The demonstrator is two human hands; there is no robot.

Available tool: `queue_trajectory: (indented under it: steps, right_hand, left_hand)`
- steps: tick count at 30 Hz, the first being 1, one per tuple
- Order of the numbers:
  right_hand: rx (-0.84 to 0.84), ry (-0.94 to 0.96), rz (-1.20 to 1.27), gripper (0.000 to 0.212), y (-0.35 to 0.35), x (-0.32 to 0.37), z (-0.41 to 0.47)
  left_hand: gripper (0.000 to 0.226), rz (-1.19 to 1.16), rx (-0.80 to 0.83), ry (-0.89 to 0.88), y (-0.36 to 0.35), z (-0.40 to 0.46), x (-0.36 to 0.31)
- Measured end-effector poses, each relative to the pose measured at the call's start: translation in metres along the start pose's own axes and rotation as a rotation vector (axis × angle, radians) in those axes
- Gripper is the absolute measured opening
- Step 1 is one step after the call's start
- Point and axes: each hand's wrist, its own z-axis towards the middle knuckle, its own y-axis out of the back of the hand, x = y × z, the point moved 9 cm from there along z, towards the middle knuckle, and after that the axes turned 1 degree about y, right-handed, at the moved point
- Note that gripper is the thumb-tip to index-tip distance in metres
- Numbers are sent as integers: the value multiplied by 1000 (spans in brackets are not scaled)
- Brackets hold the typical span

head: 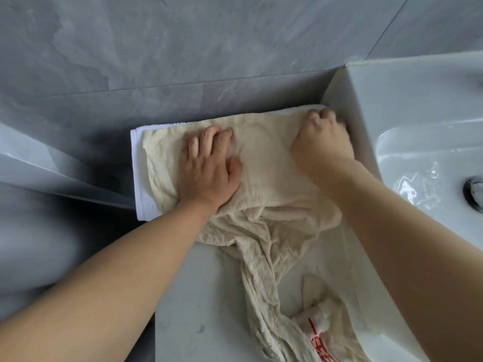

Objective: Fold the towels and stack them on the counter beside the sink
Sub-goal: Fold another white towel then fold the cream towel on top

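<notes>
Towels lie on the white counter (209, 296) just left of the sink (418, 121), which serves as the landmark for everything else. A cream towel (266, 163) is spread across the far part of the counter, its right end touching the sink's outer wall, while its near part trails in loose, rumpled folds toward the person, ending in a strip with red lettering (317, 338) beside the sink's near edge. Under it sits a folded white towel (138, 163), showing as a band along the side away from the sink and as a thin strip along the far edge. The left hand (209, 165) rests flat on the cream towel, fingers straight and slightly spread, pressing the cloth down well to the left of the sink. The right hand (322, 137) is at the towel's far right corner, right against the sink wall, with fingers curled; they seem to pinch the cream cloth there, though the fingertips are blurred. Grey marbled wall tiles (183, 48) rise behind the counter and sink.
</notes>
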Motion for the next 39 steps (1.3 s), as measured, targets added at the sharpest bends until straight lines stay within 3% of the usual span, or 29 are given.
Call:
queue_trajectory:
  steps: [8, 14, 18, 23, 28, 39]
  right_hand:
    - [36, 47, -206, 48, -6, 5, 38]
    - [-63, 153, -350, 47, -5, 6, 38]
    - [-186, 174, -179, 38, 21, 3, 41]
    - [-499, 270, 95, 37, 29, 28, -5]
    - [-231, 355, 89, 52, -59, 17, -25]
    - [-309, 374, 30, 59, -68, 13, -28]
  left_hand:
    - [56, 16, -14, 4, 0, 1, 0]
    - [56, 35, 1, -3, 0, 1, -1]
    - [55, 34, 5, -4, 0, 1, -2]
    - [54, 22, -7, -22, 0, 2, -3]
    - [50, 23, -62, -23, 6, -1, -3]
    - [52, 11, 12, -12, 0, 1, -2]
